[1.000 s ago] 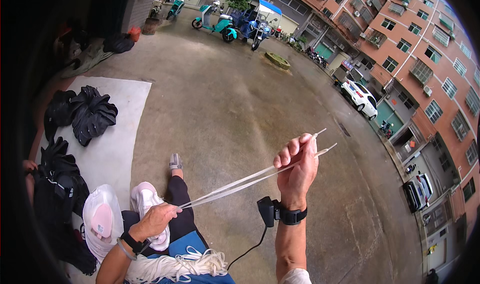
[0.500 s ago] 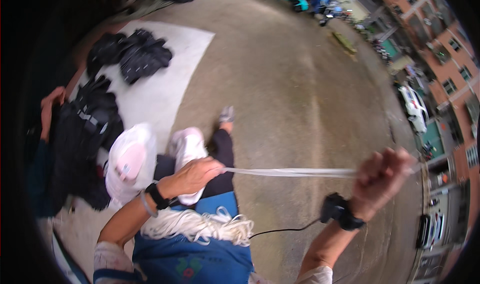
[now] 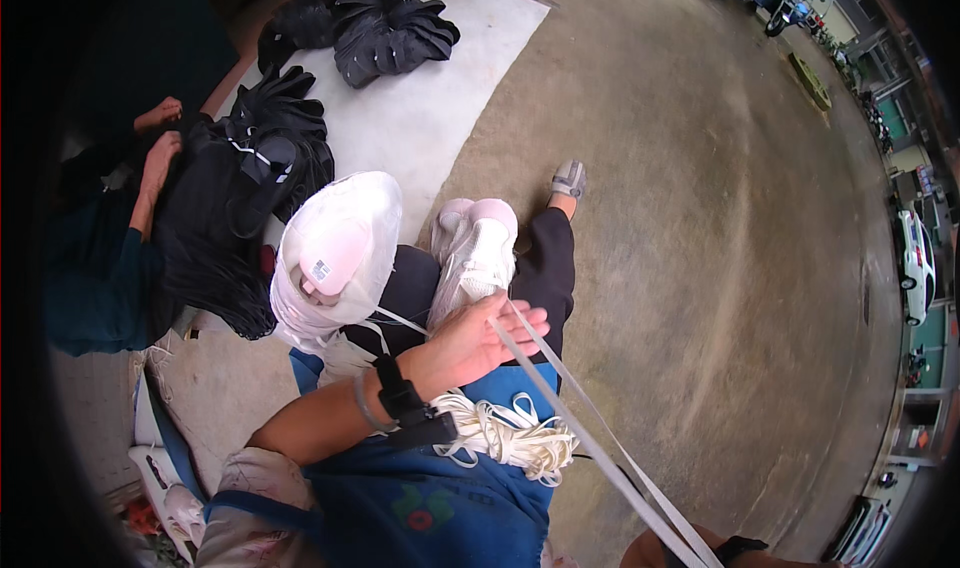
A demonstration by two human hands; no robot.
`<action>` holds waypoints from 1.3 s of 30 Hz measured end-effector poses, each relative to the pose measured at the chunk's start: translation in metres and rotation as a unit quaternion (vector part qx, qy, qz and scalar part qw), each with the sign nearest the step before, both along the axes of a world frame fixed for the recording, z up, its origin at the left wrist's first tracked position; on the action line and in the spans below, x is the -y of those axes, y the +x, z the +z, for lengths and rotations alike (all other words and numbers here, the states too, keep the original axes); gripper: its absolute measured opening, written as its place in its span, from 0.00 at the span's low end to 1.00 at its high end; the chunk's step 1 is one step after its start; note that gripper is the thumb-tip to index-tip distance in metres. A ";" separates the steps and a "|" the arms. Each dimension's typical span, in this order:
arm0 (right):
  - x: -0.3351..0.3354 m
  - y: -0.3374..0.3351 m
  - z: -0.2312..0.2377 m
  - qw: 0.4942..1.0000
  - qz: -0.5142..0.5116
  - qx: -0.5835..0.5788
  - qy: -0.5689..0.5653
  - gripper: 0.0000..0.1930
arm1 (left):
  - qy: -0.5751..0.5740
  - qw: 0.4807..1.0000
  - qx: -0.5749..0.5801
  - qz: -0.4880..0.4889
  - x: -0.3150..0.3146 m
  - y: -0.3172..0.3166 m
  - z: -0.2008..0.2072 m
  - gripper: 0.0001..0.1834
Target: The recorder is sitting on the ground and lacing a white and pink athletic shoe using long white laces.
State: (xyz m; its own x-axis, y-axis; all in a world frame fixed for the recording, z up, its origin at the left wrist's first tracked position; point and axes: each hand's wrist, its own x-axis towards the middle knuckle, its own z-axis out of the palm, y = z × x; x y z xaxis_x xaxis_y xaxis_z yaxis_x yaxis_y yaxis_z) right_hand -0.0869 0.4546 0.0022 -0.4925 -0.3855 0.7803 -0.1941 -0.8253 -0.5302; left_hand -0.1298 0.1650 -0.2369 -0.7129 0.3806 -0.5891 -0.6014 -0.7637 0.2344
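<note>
Bare concrete floor [image 3: 720,298] spreads open to the right; a pale mat [image 3: 420,118] with black fabric bundles [image 3: 390,30] bounds the left. Left hand [image 3: 478,343], fingers loosely spread, lets flat white straps [image 3: 590,433] run taut across its palm toward the lower right. Right hand is out of view. Coiled white cord [image 3: 505,433] lies on the blue lap.

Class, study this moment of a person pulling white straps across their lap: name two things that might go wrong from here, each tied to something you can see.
1. The white straps run only over the open fingers of the left hand, not clamped, so they may slip off.
2. The loose bundle of white cord on the blue apron lies right beside the straps and might snag or tangle with them.
</note>
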 end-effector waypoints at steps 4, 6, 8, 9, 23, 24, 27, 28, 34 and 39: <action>0.009 -0.001 -0.026 0.952 -0.195 0.046 0.231 0.17 | 0.032 0.998 0.048 0.014 0.009 0.008 -0.009 0.11; 0.023 -0.004 -0.048 0.883 -0.260 0.052 0.387 0.16 | -0.058 0.998 0.003 -0.033 0.024 0.016 -0.006 0.11; 0.044 -0.011 -0.078 0.819 -0.272 0.001 0.505 0.15 | -0.168 0.982 -0.015 -0.088 0.036 0.020 0.002 0.13; 0.058 -0.016 -0.097 0.779 -0.239 0.008 0.579 0.15 | -0.210 0.972 -0.007 -0.104 0.039 0.020 0.005 0.13; 0.124 -0.030 -0.217 0.785 -0.015 0.088 0.613 0.06 | -0.335 0.927 -0.063 -0.154 0.047 0.022 0.015 0.19; 0.124 -0.031 -0.216 0.787 -0.071 0.043 0.611 0.07 | -0.335 0.927 -0.076 -0.148 0.048 0.023 0.013 0.20; 0.123 -0.039 -0.211 0.770 -0.185 0.034 0.609 0.08 | -0.362 0.904 -0.141 -0.181 0.046 0.025 0.013 0.18; 0.122 -0.043 -0.209 0.771 -0.210 0.048 0.599 0.08 | -0.380 0.889 -0.147 -0.208 0.044 0.026 0.013 0.14; 0.140 -0.058 -0.203 0.730 -0.229 0.164 0.623 0.11 | -0.495 0.777 -0.312 -0.233 0.033 0.032 0.010 0.11; 0.158 -0.066 -0.209 0.720 -0.182 0.179 0.645 0.14 | -0.567 0.649 -0.437 -0.258 0.026 0.047 -0.007 0.09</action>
